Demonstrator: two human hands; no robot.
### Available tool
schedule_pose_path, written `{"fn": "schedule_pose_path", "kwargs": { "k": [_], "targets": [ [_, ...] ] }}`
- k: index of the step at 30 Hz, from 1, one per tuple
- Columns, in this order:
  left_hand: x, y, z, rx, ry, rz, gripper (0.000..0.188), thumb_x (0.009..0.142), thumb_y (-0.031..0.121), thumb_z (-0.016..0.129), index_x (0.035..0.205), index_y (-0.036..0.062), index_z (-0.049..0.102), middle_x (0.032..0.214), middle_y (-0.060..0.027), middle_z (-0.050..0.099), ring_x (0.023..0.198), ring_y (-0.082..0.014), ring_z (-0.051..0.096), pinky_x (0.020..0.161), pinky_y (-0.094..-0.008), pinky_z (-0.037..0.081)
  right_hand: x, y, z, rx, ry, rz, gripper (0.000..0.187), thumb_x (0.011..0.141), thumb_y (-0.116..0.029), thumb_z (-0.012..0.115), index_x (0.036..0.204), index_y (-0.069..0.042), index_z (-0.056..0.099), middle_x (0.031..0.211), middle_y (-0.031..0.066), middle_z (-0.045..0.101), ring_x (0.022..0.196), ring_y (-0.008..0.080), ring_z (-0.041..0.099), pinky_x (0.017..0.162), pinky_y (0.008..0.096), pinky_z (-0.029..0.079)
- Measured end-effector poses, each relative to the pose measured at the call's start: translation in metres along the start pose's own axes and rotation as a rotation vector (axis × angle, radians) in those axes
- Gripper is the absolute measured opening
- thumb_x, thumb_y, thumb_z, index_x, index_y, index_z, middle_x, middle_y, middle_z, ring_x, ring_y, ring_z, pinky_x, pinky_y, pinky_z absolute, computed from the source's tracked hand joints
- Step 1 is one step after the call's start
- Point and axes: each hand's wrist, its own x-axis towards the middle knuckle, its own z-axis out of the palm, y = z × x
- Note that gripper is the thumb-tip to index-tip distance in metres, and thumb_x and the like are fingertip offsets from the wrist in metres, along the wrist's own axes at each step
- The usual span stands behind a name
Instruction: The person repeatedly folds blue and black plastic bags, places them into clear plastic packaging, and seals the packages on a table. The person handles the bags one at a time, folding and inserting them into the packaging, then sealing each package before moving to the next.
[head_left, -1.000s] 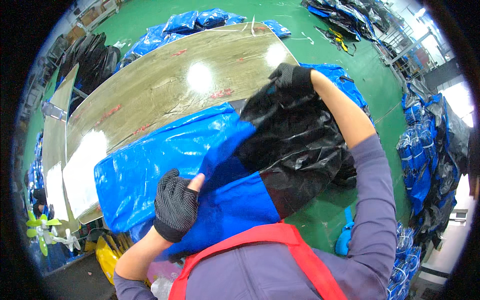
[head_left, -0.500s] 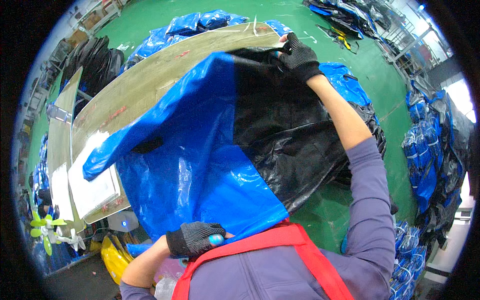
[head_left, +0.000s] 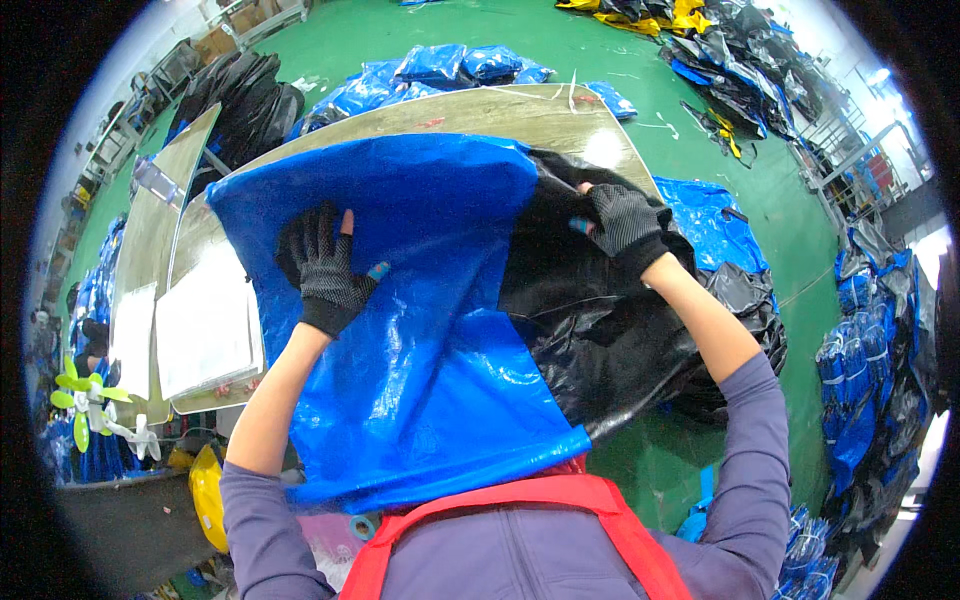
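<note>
A large glossy sheet in two colours lies across the table in front of me, with a blue part (head_left: 420,330) on the left and a black part (head_left: 590,310) on the right. My left hand (head_left: 335,265), in a dark grey glove with bare fingertips, rests on the upper left of the blue part, fingers spread. On the upper edge of the black part lies my right hand (head_left: 625,225), gloved alike, thumb and forefinger apart; its other fingertips are partly hidden. The sheet's near edge is rolled up against my red apron (head_left: 560,490).
Beneath the sheet is a worn table (head_left: 370,120), with white paper (head_left: 205,335) on its left. Blue packets (head_left: 435,65) lie beyond it. A small green-bladed fan (head_left: 85,400) stands at the left. Bundled blue and black sheets (head_left: 860,350) are stacked on the right.
My left hand has left the near edge and moved forward onto the blue part. My right hand has come slightly nearer. The sheet's far left side now lies spread further out.
</note>
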Motion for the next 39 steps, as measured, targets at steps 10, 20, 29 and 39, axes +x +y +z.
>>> {"fn": "schedule_pose_path", "kwargs": {
  "k": [10,20,29,39],
  "targets": [
    [-0.017,-0.033,0.045,-0.140,-0.288,-0.093,0.079,0.080,0.053,0.062,0.144,0.0174,0.035,0.146,-0.0216,0.034,0.136,-0.0414,0.028,0.110,-0.0576,0.018,0.065,0.072,-0.017,-0.141,0.271,0.295,0.052,0.083,-0.041,0.064,0.119,-0.005,0.052,0.104,0.0214,0.064,0.094,0.0381,0.062,0.082,0.0464,0.050],
    [-0.066,-0.118,0.039,-0.293,-0.391,-0.766,0.072,0.078,0.054,0.064,0.123,-0.0019,0.054,0.110,-0.0277,0.062,0.104,-0.0394,0.060,0.091,-0.0430,0.045,-0.111,0.010,0.001,-0.259,-0.397,0.825,0.075,0.072,-0.064,0.067,0.121,-0.007,0.058,0.110,0.0215,0.063,0.102,0.0344,0.063,0.088,0.0427,0.048],
    [-0.067,-0.160,0.095,-0.479,-0.269,-0.659,0.065,0.088,0.048,0.054,0.127,-0.0042,0.051,0.121,-0.0281,0.057,0.113,-0.0406,0.054,0.096,-0.0422,0.041,-0.138,0.027,0.049,0.131,-0.292,0.737,0.028,0.080,-0.032,0.060,0.086,-0.005,0.065,0.090,0.0201,0.067,0.085,0.0388,0.064,0.076,0.0451,0.051],
    [-0.095,-0.203,0.088,-0.354,-0.117,-0.791,0.070,0.086,0.055,0.055,0.121,-0.0047,0.055,0.116,-0.0257,0.061,0.109,-0.0377,0.057,0.094,-0.0414,0.043,-0.155,0.021,-0.005,0.427,0.031,0.851,0.049,0.082,-0.050,0.066,0.084,-0.002,0.060,0.083,0.0146,0.064,0.079,0.0251,0.061,0.074,0.0374,0.048]
  ]
}}
